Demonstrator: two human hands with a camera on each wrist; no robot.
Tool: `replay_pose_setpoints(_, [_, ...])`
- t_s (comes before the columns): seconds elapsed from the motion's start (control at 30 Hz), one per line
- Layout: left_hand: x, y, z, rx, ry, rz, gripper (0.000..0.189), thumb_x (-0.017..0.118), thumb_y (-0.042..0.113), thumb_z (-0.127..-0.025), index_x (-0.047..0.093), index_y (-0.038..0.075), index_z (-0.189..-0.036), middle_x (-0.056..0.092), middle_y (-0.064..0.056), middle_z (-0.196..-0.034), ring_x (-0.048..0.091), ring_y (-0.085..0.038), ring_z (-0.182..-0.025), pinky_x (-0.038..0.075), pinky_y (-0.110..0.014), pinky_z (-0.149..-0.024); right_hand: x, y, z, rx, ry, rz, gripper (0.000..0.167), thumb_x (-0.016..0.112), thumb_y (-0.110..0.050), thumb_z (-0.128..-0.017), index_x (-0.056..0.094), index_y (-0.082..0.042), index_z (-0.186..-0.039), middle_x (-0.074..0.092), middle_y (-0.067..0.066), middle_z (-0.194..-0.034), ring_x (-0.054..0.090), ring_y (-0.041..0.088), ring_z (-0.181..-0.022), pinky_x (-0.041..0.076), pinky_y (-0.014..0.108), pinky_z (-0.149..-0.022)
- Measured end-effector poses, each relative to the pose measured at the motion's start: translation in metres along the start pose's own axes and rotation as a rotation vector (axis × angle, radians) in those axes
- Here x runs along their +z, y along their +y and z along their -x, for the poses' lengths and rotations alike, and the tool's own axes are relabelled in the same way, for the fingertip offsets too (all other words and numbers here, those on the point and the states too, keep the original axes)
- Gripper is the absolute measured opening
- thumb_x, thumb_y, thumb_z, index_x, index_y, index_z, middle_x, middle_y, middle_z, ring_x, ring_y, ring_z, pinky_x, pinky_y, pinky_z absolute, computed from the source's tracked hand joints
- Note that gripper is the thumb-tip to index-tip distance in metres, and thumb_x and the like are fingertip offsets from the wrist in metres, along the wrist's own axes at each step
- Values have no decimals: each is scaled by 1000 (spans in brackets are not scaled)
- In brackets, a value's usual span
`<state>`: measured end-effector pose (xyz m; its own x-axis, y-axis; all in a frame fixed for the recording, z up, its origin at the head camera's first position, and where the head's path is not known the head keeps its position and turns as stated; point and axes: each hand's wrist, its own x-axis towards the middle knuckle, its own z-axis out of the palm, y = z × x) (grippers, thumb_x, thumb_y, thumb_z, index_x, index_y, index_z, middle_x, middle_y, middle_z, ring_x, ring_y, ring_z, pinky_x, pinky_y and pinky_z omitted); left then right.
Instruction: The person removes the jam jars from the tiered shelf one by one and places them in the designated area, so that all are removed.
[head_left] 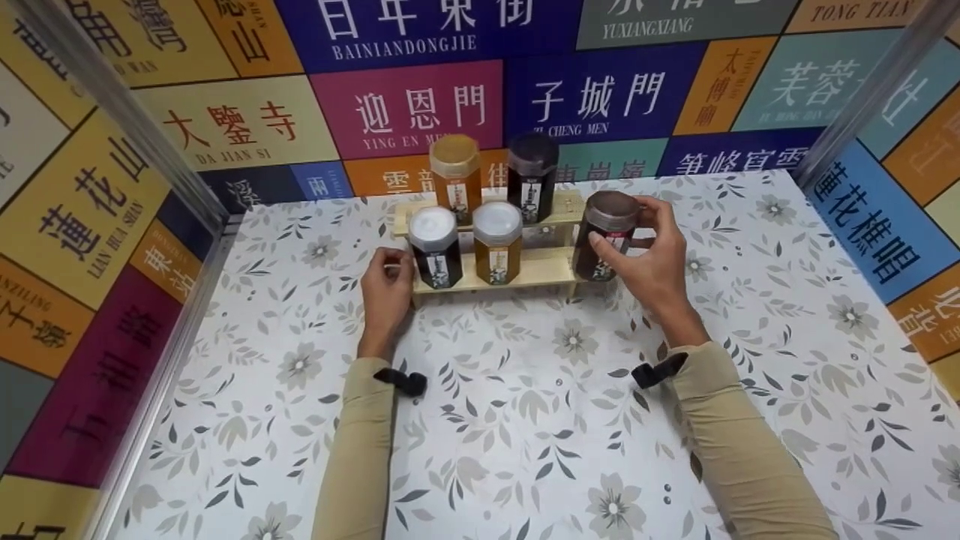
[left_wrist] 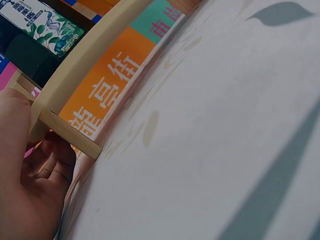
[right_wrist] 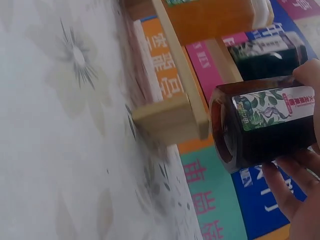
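A dark hexagonal jar with a brown lid (head_left: 611,214) is gripped by my right hand (head_left: 652,262), thumb on the near side and fingers behind. In the right wrist view the jar (right_wrist: 275,117) hangs just off the right end of a two-tier wooden rack (head_left: 544,268). My left hand (head_left: 388,292) pinches the left end of this rack, thumb above and curled fingers below, beside the leg (left_wrist: 70,134). On the front tier stand a dark jar (head_left: 437,259) and an amber jar (head_left: 498,255), both with whitish lids. Behind them are an orange jar (head_left: 456,187) and a black-lidded jar (head_left: 532,180).
The table (head_left: 480,420) has a white cover with grey flowers and leaves. Panels with coloured blocks of writing (head_left: 420,105) rise close behind the rack and along both sides. A dark strap (head_left: 401,381) circles each sleeve near the wrist.
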<state>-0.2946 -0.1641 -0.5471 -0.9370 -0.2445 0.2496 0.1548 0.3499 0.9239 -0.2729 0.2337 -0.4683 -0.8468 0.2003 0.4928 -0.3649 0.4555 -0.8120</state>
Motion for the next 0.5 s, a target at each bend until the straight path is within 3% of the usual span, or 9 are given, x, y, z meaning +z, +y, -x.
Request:
replay_pose_setpoints(0.23, [-1,1,0,-1,-3,2,15,64,24,-109,67,10,-114,70,-9,-110,72,-20,-90,55,-29,-75,-9,30,-7,50,56,22,74,96,-26,-82,58,-10,-144,72,9,-120,66,8,-108,59,21,-86])
replay_pose_setpoints(0.5, [0,1,0,-10,4,-16,17,63,25,-109,67,9,-115,71,-10,-112,71,-19,-93,56,-29,-82,-3,49,-8,195,-123,9,84,93,-35,-87,46,-8,-152,67,16,-139,64,24,-131,59,44,-108])
